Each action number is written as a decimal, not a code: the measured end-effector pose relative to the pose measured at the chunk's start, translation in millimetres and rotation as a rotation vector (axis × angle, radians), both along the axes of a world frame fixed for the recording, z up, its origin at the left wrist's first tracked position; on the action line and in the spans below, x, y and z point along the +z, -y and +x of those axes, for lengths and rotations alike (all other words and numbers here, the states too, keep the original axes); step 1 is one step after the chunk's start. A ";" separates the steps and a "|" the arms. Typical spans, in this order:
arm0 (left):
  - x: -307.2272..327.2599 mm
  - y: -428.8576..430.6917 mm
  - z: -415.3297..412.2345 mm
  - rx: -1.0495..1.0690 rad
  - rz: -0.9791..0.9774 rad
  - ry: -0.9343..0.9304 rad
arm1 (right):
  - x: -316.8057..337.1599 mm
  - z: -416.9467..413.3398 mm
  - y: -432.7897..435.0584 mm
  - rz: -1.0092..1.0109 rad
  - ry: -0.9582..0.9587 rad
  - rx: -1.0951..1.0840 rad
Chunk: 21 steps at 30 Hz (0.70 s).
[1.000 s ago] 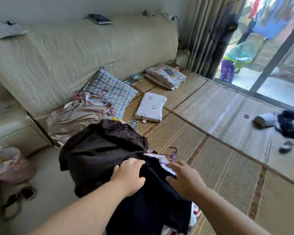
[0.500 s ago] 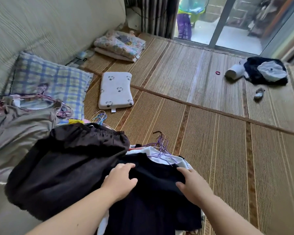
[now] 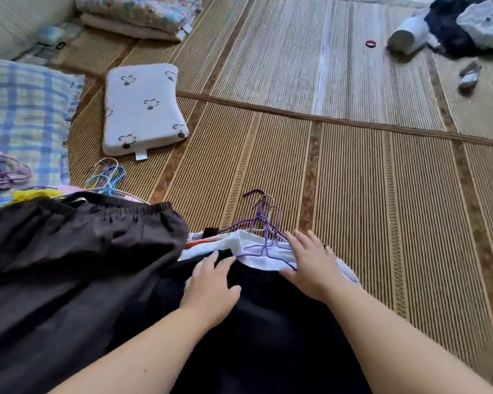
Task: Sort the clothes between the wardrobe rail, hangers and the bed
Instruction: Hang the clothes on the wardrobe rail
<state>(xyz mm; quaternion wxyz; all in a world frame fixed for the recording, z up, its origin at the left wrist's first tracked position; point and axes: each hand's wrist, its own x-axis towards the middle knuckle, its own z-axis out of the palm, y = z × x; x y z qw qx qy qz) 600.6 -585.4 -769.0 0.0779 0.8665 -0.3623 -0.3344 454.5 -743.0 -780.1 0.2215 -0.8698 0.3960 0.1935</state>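
left hand (image 3: pixel 211 285): palm down on the black garment (image 3: pixel 256 331), fingers close together and nearly straight, tips at its upper edge; apparently gripping nothing, though blur leaves that unsure.
right hand (image 3: pixel 310 265): laid flat, fingers spread wide, pressing on the white garment (image 3: pixel 254 247) and across the wires of the purple hangers (image 3: pixel 265 220); thumb at the black garment's edge.
black garment: nearest the camera, between both forearms, lying over the white garment.
white garment: mostly under the black one, on the woven mat (image 3: pixel 353 180), only its far end showing.
purple hangers: bunched at the white garment's far end, hooks pointing away over the mat.
dark brown garment (image 3: pixel 77 251): left of the black garment and touching it, elastic waistband along its far edge.
pastel hangers (image 3: pixel 108 177): on the mat just beyond that waistband.
small white pillow (image 3: pixel 143 109): flat on the mat, well beyond the clothes.
checked pillow (image 3: pixel 20 115): far left.
folded quilt (image 3: pixel 137 12): top left.
dark heap of clothes (image 3: pixel 450 32): top right corner, white roll (image 3: pixel 407 38) just beside it, red hair tie (image 3: pixel 370 43) near.
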 end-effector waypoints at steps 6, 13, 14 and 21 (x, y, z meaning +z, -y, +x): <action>-39.0 1.9 1.1 -0.015 -0.008 0.042 | -43.3 24.7 22.1 0.011 -0.029 0.025; -23.2 9.2 -0.7 0.029 -0.054 0.005 | -29.2 27.0 29.1 0.057 -0.073 -0.060; -17.9 11.3 -2.0 0.037 -0.057 0.009 | -23.3 24.9 31.4 0.093 -0.084 -0.053; 42.0 23.0 -26.4 0.041 -0.148 0.021 | 52.4 -9.3 29.1 0.299 0.024 -0.112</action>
